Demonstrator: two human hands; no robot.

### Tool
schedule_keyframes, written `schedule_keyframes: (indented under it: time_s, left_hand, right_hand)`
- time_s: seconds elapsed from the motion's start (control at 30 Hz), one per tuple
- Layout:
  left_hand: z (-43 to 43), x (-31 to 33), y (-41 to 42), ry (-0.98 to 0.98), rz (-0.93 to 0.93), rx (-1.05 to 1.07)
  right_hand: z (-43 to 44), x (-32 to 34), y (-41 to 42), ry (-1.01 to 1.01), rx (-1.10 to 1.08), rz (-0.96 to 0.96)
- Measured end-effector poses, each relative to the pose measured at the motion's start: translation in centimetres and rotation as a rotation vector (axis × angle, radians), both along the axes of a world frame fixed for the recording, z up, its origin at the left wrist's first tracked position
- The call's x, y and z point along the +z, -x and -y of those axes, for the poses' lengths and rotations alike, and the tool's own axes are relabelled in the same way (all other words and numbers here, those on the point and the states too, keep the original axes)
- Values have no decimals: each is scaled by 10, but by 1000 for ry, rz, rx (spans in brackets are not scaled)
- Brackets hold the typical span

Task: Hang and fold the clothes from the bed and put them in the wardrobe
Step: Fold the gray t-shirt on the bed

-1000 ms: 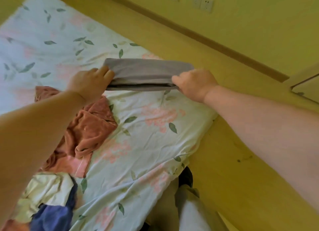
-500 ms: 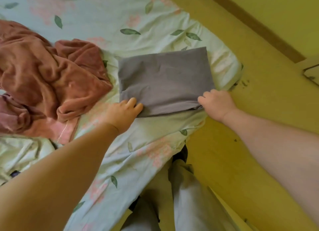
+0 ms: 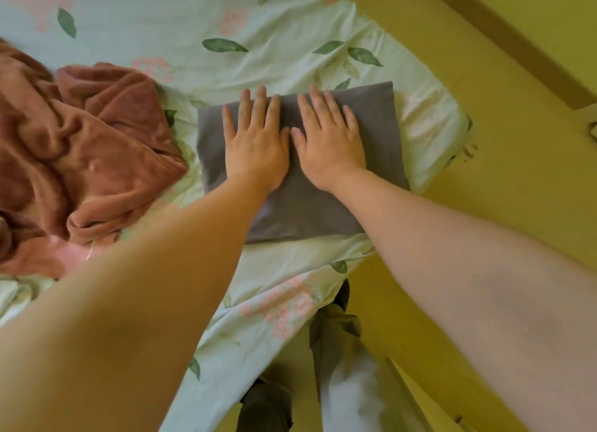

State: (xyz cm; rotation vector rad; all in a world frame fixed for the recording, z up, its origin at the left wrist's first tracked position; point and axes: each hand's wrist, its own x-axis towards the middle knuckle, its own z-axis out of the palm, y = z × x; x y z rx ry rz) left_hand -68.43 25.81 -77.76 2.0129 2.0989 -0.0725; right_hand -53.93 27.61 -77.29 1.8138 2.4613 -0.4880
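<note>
A folded grey garment lies flat near the corner of the bed, which has a pale green floral sheet. My left hand and my right hand both press down on its top side by side, palms flat and fingers straight, thumbs almost touching. To the left of the grey garment a crumpled rust-pink garment lies in a heap on the sheet.
The bed's corner ends just right of the grey garment, with yellow floor beyond it. A brown skirting strip runs along the wall at the top right. My legs in light trousers stand against the bed's near edge.
The grey garment went from held up by both hands to lying flat on the sheet. Both hands then left its near edge and now press flat on its top.
</note>
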Motion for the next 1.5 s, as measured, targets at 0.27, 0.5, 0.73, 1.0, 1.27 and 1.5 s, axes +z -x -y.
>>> schedule_keyframes:
  time_s: [0.27,0.5,0.73,1.0,1.27,1.5]
  left_hand:
    - [-11,-42,36,73,73,-8]
    - [30,-16,-26,-35,13,45]
    - [63,-40,-80,9,17,14]
    - [58,-37,-72,71,97,18]
    - [58,52,-10,133,1406,834]
    - [51,62,79,352,1875,1071]
  right_hand:
    - [-20,-47,-62,-88,-48,117]
    - [0,-8,-106,45,-597,36]
    - [17,-5,-113,482,-920,-219]
    - [31,60,-74,233,-536,-439]
    - [62,101,48,311,-358,-543]
    - [79,64,121,507,-164,-390]
